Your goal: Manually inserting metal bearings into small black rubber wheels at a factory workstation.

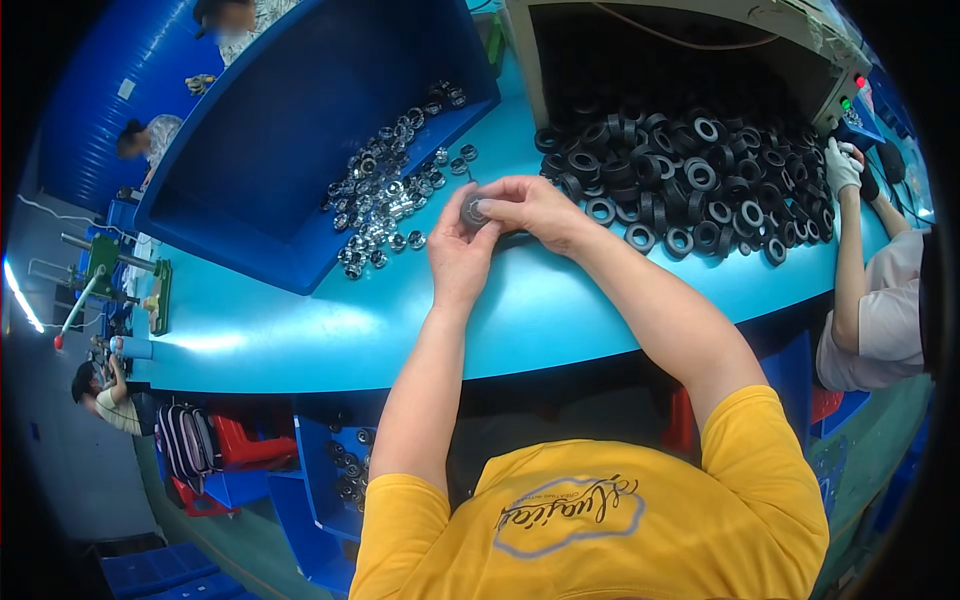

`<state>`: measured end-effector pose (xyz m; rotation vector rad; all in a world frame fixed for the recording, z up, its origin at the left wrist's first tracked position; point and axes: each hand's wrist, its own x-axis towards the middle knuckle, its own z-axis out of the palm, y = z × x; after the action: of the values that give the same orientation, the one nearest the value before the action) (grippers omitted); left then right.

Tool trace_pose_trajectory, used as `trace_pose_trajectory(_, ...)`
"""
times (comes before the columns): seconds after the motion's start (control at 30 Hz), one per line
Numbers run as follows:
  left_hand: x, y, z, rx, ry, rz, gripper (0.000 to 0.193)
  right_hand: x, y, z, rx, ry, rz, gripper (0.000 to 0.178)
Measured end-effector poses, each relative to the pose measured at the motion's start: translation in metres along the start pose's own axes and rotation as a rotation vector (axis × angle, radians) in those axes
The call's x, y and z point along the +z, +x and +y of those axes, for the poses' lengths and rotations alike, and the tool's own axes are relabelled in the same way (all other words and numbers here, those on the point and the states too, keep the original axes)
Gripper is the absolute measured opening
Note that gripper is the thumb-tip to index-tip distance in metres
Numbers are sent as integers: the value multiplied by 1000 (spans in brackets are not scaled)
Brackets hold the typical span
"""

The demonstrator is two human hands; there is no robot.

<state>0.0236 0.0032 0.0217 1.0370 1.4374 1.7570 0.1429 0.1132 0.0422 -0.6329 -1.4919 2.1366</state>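
Between both hands, above the blue-green tabletop [560,300], is a small round wheel-like part [473,208], dark at the rim with a greyish centre. My left hand [459,250] has its fingers closed round the part's left side. My right hand [540,212] pinches it from the right, its thumb across the face. The fingers hide part of its edge. Just left of my hands lie shiny silver round hubs [390,195], some spilling out of a large blue bin [250,190]. To the right is a heap of black rubber rings [690,175].
A pale, open-fronted box [535,70] stands behind the rings. At the right, a co-worker's gloved hand [842,165] is beside the heap. A green hand press [100,265] stands at far left. Below the table edge is a blue crate [310,470] with dark round parts.
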Motion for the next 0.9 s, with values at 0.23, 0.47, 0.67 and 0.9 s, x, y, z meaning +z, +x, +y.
trace_pose_trajectory(0.23, 1, -3, 4, -15, 18, -10, 57, 9, -7, -6, 0, -104, 81, 39)
trace_pose_trajectory(0.47, 7, -3, 5, -6, 58, -16, 58, 7, -7, 0, -27, -148, 138, 43)
trace_pose_trajectory(0.67, -7, 2, -9, 88, 275, -17, 56, 7, 10, 17, -156, -480, 244, 45)
trace_pose_trajectory(0.9, -8, 4, -21, 17, 46, -56, 55, 5, 17, 37, -289, -377, 319, 40)
